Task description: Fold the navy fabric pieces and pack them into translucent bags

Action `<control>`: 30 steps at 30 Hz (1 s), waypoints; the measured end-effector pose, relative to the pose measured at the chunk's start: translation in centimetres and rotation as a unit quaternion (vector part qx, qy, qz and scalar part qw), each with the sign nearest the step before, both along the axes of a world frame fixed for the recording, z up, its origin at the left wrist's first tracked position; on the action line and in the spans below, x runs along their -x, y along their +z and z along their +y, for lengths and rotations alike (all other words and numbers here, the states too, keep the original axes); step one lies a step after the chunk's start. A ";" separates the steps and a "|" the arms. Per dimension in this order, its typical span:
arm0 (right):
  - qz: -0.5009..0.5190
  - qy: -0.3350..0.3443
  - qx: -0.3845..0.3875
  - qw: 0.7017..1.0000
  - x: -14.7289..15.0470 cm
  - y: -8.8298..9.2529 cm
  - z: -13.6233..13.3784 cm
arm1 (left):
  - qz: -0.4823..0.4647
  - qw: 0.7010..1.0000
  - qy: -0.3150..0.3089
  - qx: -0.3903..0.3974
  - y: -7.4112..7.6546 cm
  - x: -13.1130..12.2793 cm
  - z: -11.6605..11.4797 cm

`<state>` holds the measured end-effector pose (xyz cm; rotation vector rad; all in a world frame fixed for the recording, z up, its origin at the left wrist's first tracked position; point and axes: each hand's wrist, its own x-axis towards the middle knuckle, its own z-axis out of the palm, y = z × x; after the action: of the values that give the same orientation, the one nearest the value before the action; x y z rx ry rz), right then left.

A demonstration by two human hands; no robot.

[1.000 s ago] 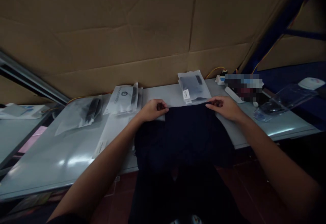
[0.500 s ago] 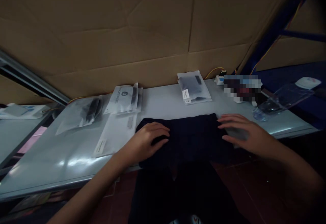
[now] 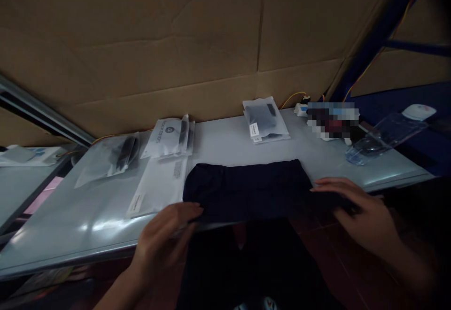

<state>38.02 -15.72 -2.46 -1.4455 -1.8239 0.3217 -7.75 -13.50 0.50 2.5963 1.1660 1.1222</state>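
Head view: a dark navy folded garment [image 3: 246, 192] lies along the near edge of a pale grey table [image 3: 88, 225], its right end trailing off toward the lower right. The right hand [image 3: 362, 216] is open with fingers spread, resting on that end – pressing rather than gripping, as far as the dim light lets one judge. The left hand [image 3: 165, 239] is half open at the garment's lower left corner, fingertips just beside or barely touching the edge, and seems to hold nothing. Flat palms drawn outward along the fold would keep the edges square. Upper centre, a clear zip bag [image 3: 264, 120] and a white printed bag [image 3: 169, 136] lie beyond a flat white sleeve [image 3: 158, 188].
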 end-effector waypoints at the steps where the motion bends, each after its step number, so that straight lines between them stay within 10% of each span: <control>1: 0.013 -0.030 0.019 0.999 -0.1 0.5 1.1 | -0.020 0.998 0.038 0.035 0.7 -0.4 1.0; 10: -0.062 -0.085 0.076 0.992 -0.1 -0.7 8.6 | 0.070 0.988 0.101 0.092 0.3 -3.1 9.9; 17: -0.043 -0.057 0.067 0.995 0.8 0.4 9.3 | 0.053 0.998 0.029 0.026 1.6 -4.8 7.9; 22: 0.034 -0.115 0.194 0.974 -2.2 1.4 10.8 | 0.102 0.992 -0.066 0.039 0.0 -5.6 6.1; 26: -0.028 -0.122 0.182 0.975 -4.0 4.3 12.3 | 0.080 0.994 -0.073 0.032 -1.1 -5.7 5.3; 30: -0.169 -0.174 0.087 0.966 0.7 7.9 11.6 | 0.052 0.992 -0.104 0.055 -1.3 -6.1 4.8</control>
<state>37.31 -4.11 5.44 -2.0090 -1.7857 0.0576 -1.63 -8.71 -0.77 2.6446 0.9190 0.8660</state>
